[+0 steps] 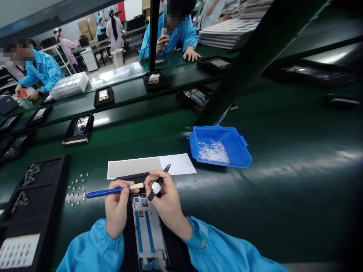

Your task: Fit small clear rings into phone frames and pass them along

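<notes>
My left hand [117, 211] is closed around a slim blue pen-like stick [103, 192] with a cream-coloured end [136, 186]. That end points right and meets the fingertips of my right hand [170, 202]; whatever is pinched there is too small to make out. My right hand is also closed around black tweezers [153, 194], their tips pointing up and away. A small white block [155, 187] shows against the tweezers. Below both hands lies an opened phone frame [149, 230] with blue strips, resting on a black tray [177, 245].
Several tiny metal parts [76, 190] lie scattered left of my hands, beside a black compartment tray [56, 189]. A white-and-grey card [136, 168] lies beyond. A blue bin [241, 155] holds small white rings. Phone trays [78, 130] line the bench; co-workers in blue sit opposite.
</notes>
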A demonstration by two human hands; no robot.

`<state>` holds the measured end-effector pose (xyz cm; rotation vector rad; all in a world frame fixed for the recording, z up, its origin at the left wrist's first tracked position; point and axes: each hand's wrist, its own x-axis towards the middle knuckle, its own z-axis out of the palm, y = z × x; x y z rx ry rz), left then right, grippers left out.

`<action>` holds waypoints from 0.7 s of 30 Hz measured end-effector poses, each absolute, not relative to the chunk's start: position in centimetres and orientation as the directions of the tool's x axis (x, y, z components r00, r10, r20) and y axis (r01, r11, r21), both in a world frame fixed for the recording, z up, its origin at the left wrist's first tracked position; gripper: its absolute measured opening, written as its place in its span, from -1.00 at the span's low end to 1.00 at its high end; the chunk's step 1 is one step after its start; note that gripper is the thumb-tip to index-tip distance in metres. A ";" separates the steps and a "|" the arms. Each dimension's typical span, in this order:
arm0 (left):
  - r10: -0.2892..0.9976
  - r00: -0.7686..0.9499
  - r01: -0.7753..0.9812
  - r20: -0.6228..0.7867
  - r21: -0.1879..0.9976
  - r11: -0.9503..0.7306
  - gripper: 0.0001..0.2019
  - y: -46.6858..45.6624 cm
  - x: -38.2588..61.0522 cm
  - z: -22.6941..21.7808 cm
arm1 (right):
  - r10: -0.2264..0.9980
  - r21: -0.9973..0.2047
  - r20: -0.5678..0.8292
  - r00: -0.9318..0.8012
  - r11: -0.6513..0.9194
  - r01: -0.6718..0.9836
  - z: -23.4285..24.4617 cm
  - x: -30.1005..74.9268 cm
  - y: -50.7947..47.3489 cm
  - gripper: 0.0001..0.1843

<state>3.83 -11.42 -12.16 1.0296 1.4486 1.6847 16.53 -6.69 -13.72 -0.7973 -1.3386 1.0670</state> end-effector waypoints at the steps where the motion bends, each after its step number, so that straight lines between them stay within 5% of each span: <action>1: 0.887 -0.453 -0.044 0.092 0.991 -0.125 -0.67 -11.4 3.8 -12.3 | 0.930 -0.927 0.358 -0.081 0.345 -0.146 -13.7 16.5 -6.7 -0.64; 11: 0.894 -0.410 -0.385 -0.181 0.923 0.011 -0.50 -10.8 3.8 -11.8 | 0.928 -0.921 0.358 -0.099 0.334 -0.200 -13.5 16.7 -6.8 -0.59; 21: 0.810 -0.560 -0.002 0.173 0.978 -0.210 -0.68 -11.4 3.7 -12.3 | 0.918 -0.931 0.362 -0.163 0.346 -0.117 -13.5 16.9 -6.8 -0.62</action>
